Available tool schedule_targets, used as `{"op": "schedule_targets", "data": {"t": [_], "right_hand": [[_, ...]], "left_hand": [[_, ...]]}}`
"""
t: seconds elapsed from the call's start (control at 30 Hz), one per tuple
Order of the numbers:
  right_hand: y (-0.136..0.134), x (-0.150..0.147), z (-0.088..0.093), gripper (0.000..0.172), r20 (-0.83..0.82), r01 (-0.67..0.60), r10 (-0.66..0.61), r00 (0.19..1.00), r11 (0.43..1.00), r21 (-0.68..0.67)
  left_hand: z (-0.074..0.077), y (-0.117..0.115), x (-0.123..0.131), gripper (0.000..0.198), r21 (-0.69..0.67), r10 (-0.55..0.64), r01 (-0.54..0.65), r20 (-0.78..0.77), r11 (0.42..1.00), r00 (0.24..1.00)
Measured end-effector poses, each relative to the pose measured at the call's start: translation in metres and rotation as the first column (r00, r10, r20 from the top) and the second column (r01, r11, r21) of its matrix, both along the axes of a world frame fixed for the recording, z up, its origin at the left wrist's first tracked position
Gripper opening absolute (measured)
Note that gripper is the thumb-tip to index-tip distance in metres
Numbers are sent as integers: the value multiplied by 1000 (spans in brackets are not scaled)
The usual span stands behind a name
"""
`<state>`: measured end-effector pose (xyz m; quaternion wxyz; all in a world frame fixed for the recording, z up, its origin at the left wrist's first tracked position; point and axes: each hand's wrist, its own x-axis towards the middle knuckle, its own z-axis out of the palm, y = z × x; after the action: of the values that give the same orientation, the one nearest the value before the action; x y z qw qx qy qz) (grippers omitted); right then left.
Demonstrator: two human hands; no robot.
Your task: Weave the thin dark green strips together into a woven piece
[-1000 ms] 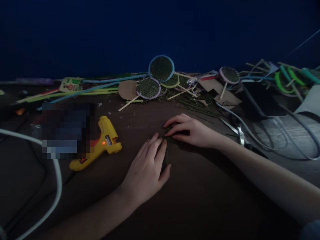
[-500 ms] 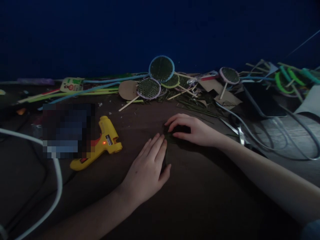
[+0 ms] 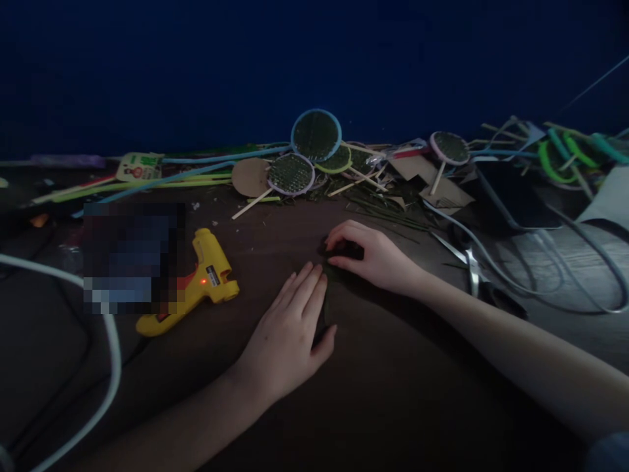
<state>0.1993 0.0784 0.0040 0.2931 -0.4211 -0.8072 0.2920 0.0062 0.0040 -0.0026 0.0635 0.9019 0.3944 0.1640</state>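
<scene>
Green leaf strip (image 3: 329,301), long axis pointing roughly forward; left hand (image 3: 289,333) flat alongside; right hand (image 3: 376,257) curled at far end, grip indiscernible.

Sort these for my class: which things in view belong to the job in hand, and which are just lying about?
Job in hand, judging by the hands:
dark green strip, partly under the left hand
right hand, fingers bent near the strip

Lying about, untouched (some may be tools):
yellow glue gun, red light lit
scissors
dark flat device
blue-rimmed disc
</scene>
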Motion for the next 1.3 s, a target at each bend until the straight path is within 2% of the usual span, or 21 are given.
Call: {"op": "schedule_targets", "data": {"t": [0.13, 0.47, 0.9, 1.3], "right_hand": [[-1, -1, 0, 6, 18, -11, 10, 1000, 1000, 15], [-1, -5, 2, 5, 7, 22, -22, 1000, 1000, -18], [-2, -8, 0, 8, 15, 64, -64, 998, 998, -1], [-3, -7, -1, 6, 135, 19, -28, 990, 998, 66]], "left_hand": [[1, -1, 0, 54, -12, 1, -1, -14, 1000, 1000], [1, 1, -3, 45, 21, -37, 37, -20, 999, 999], [-2, 1, -3, 47, 26, -33, 33, -9, 999, 999], [0, 1, -2, 45, 8, -31, 31, 0, 999, 1000]]}}
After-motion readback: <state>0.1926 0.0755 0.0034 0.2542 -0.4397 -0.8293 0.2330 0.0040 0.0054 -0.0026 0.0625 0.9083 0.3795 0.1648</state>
